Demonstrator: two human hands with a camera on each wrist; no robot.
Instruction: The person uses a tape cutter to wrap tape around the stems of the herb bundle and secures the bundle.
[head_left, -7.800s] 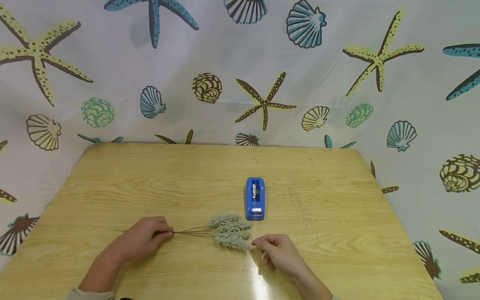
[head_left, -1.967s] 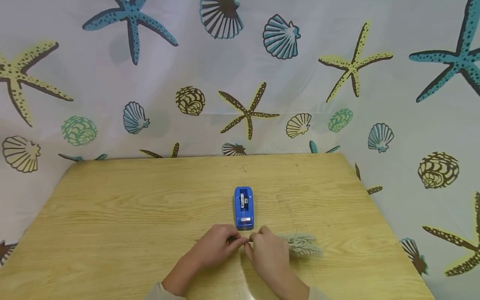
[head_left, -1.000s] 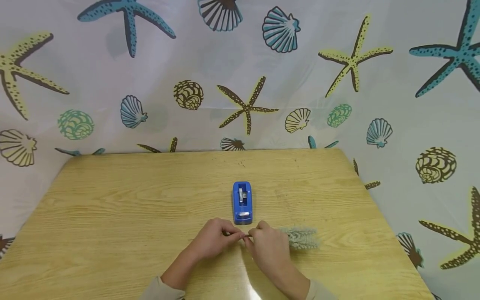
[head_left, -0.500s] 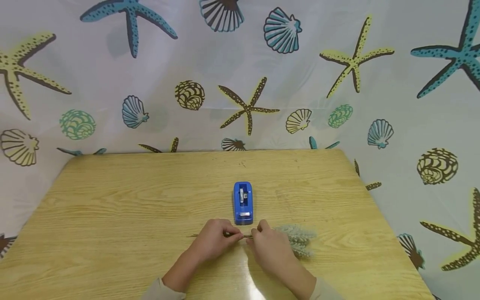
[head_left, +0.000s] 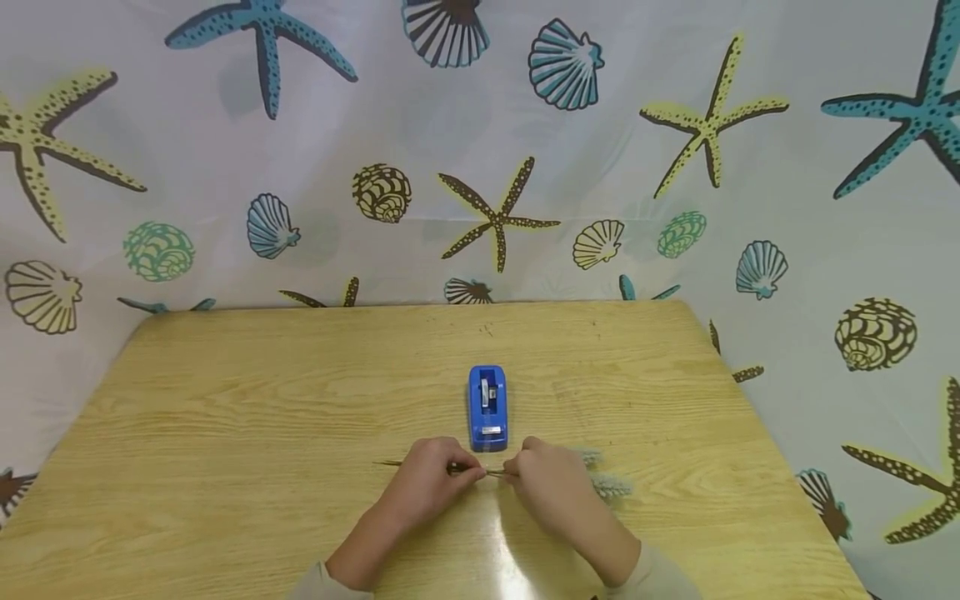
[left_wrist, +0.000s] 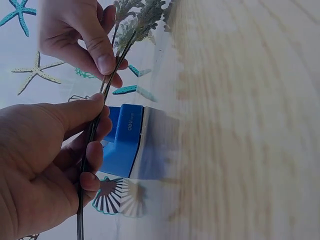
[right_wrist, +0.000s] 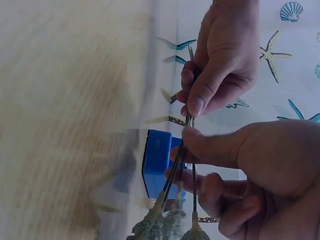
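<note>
A small bunch of sprigs, with thin dark stems and fluffy grey-green heads, lies across both hands. My left hand grips the stems, thumb pressed against the curled fingers; the stem ends stick out to its left. Just to the right, my right hand pinches the stems between thumb and fingers below the heads. A short stretch of stem shows between the two hands. In the head view the right hand hides part of the heads. The right wrist view shows the stems fanning apart toward the heads.
A blue tape dispenser with a roll in it stands just beyond the hands. The wooden table ends at a hanging cloth printed with starfish and shells, at the back and sides.
Earlier, only the left hand held the stems, farther left; both hands now hold them below the dispenser. In the last second, the right hand shifted slightly and the heads spread apart.
</note>
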